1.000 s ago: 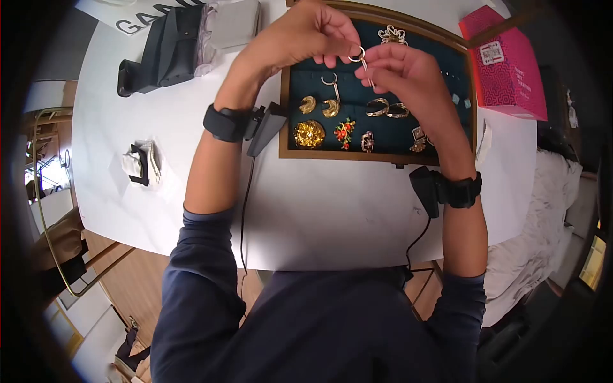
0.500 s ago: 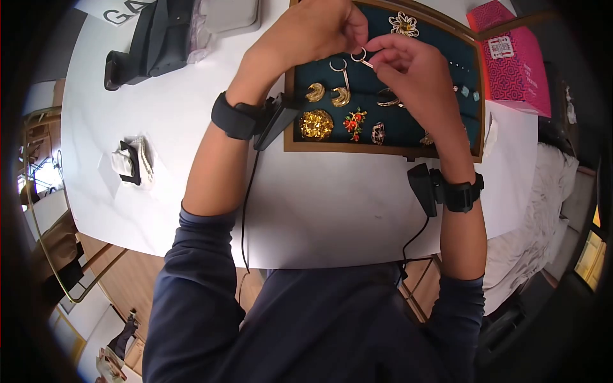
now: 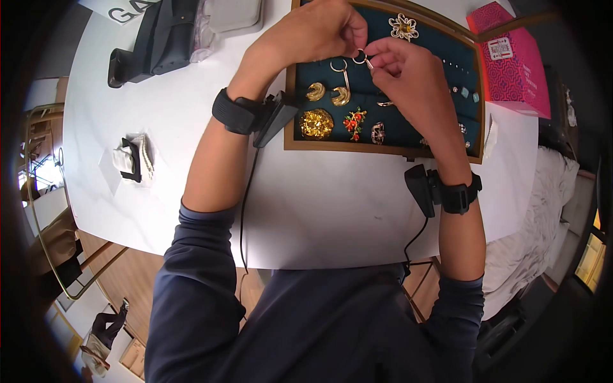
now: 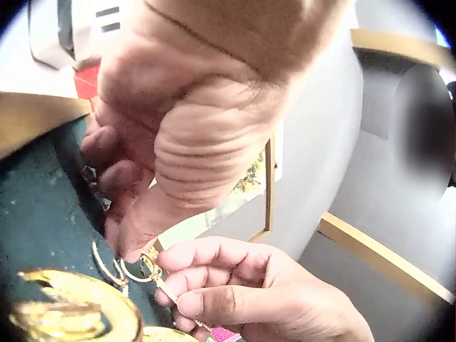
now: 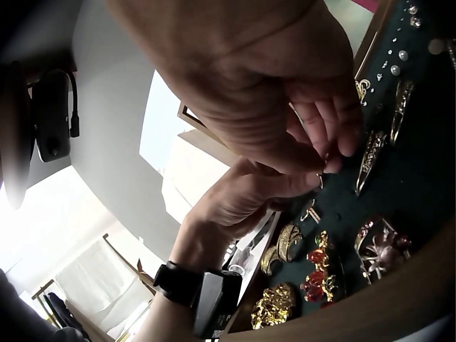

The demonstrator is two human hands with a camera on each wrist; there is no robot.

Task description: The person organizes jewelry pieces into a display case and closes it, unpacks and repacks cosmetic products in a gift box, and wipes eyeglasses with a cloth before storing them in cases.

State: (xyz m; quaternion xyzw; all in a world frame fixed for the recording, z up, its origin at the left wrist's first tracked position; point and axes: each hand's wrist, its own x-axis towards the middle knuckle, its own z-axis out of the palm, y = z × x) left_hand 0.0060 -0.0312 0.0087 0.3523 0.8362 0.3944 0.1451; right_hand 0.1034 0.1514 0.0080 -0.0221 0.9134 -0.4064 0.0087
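Left hand [image 3: 313,33] and right hand [image 3: 412,76] pinch a hooped earring [image 3: 369,64], likely light, stiff, slippery; best gripped by its ring.

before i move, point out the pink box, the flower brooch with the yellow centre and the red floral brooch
Pink box [image 3: 511,82], head view, on its patterned side.
Flower brooch [image 3: 405,27], head view, on its centre.
Red floral brooch [image 3: 354,124], head view, on its middle.

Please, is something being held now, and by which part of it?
Yes, an earring: the right hand pinches its hanging bar, and the left hand pinches its hoop.
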